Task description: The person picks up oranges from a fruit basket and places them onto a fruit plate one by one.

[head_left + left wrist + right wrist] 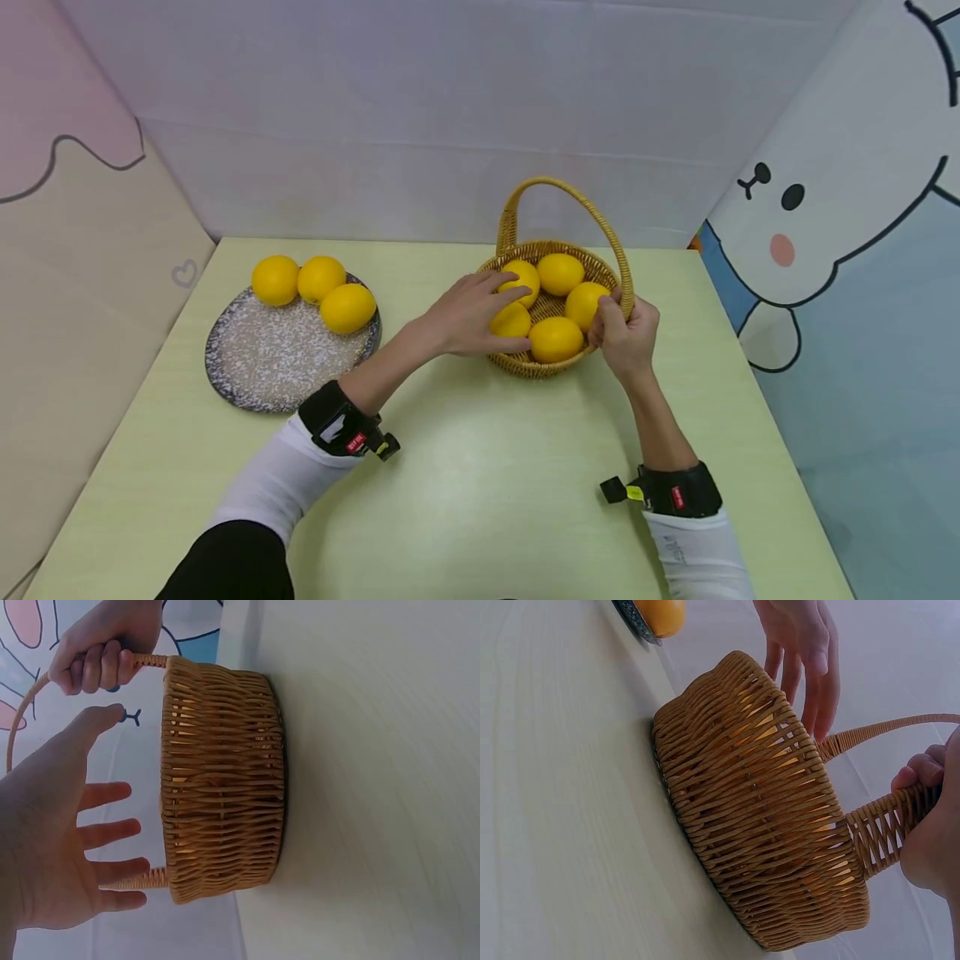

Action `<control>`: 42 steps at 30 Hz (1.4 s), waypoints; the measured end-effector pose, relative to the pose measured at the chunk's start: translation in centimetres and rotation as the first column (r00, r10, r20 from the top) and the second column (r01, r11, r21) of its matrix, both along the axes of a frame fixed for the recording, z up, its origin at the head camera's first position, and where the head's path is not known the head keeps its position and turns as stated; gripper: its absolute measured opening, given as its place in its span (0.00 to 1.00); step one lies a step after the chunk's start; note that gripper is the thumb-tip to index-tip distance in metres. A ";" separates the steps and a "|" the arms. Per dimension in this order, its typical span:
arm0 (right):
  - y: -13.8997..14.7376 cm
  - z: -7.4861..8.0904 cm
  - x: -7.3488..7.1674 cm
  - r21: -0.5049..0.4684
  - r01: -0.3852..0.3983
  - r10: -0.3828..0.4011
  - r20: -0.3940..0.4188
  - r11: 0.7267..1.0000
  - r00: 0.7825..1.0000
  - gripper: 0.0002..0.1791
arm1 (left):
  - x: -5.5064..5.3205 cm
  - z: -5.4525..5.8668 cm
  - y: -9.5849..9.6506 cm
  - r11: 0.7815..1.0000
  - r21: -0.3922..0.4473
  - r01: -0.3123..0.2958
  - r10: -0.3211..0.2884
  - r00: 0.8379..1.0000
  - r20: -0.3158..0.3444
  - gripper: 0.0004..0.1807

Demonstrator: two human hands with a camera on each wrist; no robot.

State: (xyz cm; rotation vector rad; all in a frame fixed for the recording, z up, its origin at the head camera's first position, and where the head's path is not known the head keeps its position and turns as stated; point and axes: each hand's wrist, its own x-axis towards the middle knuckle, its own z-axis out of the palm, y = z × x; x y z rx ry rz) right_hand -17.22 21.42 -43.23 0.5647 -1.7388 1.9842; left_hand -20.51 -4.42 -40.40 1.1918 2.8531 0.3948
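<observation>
A wicker basket with a tall arched handle stands toward the back of the table, holding several lemons. My right hand grips the base of the handle on the basket's right side; the right wrist view shows its fingers curled round the woven strip. Over the left part of the basket hovers my left hand, fingers spread and palm toward the lemons. In the left wrist view nothing is held in that left hand, and the basket wall hides the fruit.
To the left lies a round speckled plate with a dark rim, carrying three lemons at its back edge. The pale table meets a white backdrop behind, with printed panels on both sides.
</observation>
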 end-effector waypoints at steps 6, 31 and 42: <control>0.1 -0.1 -0.1 0.005 -0.002 0.002 -0.001 1.000 1.000 0.22 | -0.2 -0.2 1.2 0.999 -0.033 0.003 -0.001 0.998 0.063 0.41; 0.0 0.0 0.1 0.008 0.003 -0.003 -0.003 1.000 1.000 0.22 | -0.8 -1.0 3.4 0.992 -0.128 -0.011 0.021 0.997 0.078 0.30; 0.0 0.0 0.0 0.005 0.002 -0.002 -0.008 1.000 1.000 0.22 | -1.2 -1.3 3.5 0.993 -0.121 0.018 -0.011 0.998 0.060 0.30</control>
